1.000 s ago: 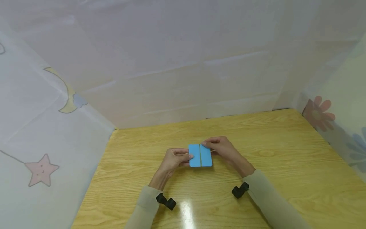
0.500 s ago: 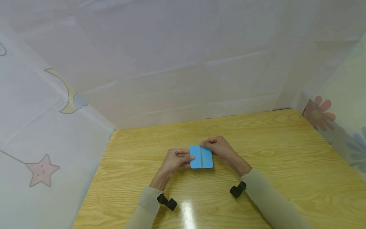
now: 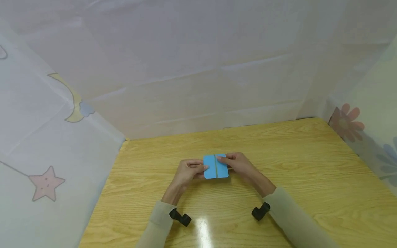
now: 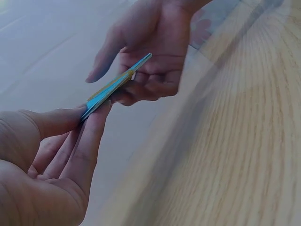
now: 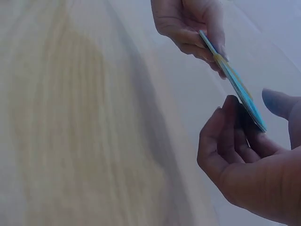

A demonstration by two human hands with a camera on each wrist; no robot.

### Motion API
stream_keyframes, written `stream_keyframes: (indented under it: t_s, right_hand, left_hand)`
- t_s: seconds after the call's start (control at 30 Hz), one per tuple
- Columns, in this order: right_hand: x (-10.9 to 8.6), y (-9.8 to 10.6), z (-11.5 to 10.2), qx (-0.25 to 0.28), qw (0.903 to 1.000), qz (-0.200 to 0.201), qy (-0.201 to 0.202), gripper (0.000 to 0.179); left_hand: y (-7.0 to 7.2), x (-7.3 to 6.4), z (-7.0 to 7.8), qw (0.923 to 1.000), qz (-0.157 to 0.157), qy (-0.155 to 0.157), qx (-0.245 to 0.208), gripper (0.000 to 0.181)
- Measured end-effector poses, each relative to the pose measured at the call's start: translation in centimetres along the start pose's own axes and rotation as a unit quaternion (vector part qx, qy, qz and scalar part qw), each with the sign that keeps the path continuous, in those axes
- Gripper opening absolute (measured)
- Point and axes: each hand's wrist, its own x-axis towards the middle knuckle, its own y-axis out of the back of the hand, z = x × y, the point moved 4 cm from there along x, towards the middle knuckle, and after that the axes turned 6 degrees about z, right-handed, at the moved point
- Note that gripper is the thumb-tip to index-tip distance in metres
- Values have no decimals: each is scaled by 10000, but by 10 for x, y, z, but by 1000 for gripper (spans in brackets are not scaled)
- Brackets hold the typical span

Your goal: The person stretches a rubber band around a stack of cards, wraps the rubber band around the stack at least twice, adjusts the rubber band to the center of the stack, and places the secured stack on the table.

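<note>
A thin stack of blue cards point(image 3: 210, 171) with rounded corners is held up over the table, a yellowish rubber band point(image 3: 216, 168) running round its middle. My left hand point(image 3: 187, 172) pinches its left edge, thumb on top and fingers underneath. At the opposite side is my right hand point(image 3: 242, 166). Its thumb point(image 5: 276, 103) stands apart from the upper face in the right wrist view, while its bent fingers lie beneath the stack. Seen edge-on in the left wrist view, the blue cards point(image 4: 101, 96) show several thin layers.
The wood-grain table point(image 3: 155, 151) meets a pale fabric wall point(image 3: 198, 86) at its far edge. Printed fabric walls stand at left and right. A black wrist camera point(image 3: 180, 217) sits on the left sleeve, another black camera point(image 3: 261, 211) on the right.
My right hand has shifted from the top edge of the cards to their right side, its thumb now over the face. The stack has moved slightly up and left with my left hand.
</note>
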Motion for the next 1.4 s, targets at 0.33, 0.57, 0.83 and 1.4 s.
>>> stream_keyframes:
  t_s: [0.33,0.57,0.83,1.4]
  right_hand:
    - [-26,-26,16,975,9852,-1371,-327,32]
    - [-26,-27,19,862,9851,-1456,-294,28]
    - [-25,-24,20,782,9843,-1557,-297,24]
    - [-25,-18,19,670,9855,-1542,-230,35]
  left_hand:
    - [4,-1,4,9999,20,8,-126,29]
    - [3,-1,3,9998,-97,-12,-166,27]
    - [3,0,2,9998,-131,36,-126,30]
    - [5,0,2,9998,-19,73,-156,29]
